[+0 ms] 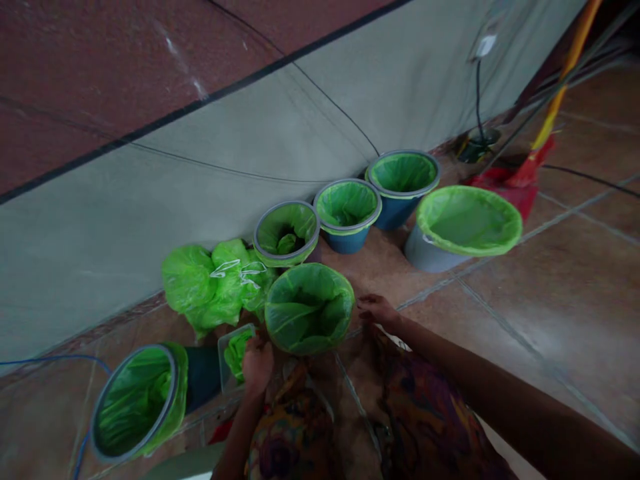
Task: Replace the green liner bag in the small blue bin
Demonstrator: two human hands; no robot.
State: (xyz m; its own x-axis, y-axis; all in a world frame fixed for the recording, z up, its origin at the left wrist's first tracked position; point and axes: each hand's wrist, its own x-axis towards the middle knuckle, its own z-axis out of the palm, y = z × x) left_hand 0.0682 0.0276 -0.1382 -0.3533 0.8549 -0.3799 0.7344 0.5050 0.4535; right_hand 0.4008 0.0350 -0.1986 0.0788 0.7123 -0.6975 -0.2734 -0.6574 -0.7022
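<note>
A trash bin (310,308) lined with a translucent green bag stands right in front of me, the bag folded over its rim. On its left side is my left hand (258,365), fingers curled; anything inside them is hidden. This hand overlaps the edge of a small clear container (227,373) with folded green bags (237,352) in it. To the right of the lined bin, my right hand (379,312) has its fingers loosely bent and a little apart, close to the bag's rim. I see nothing held in it.
Several other lined bins stand along the wall, including a grey-rimmed bin (347,208) and a grey bin (435,250). Another bin (175,380) lies tilted at left. Knotted green bags (200,283) rest by the wall. A red dustpan (520,183) and cables are at right.
</note>
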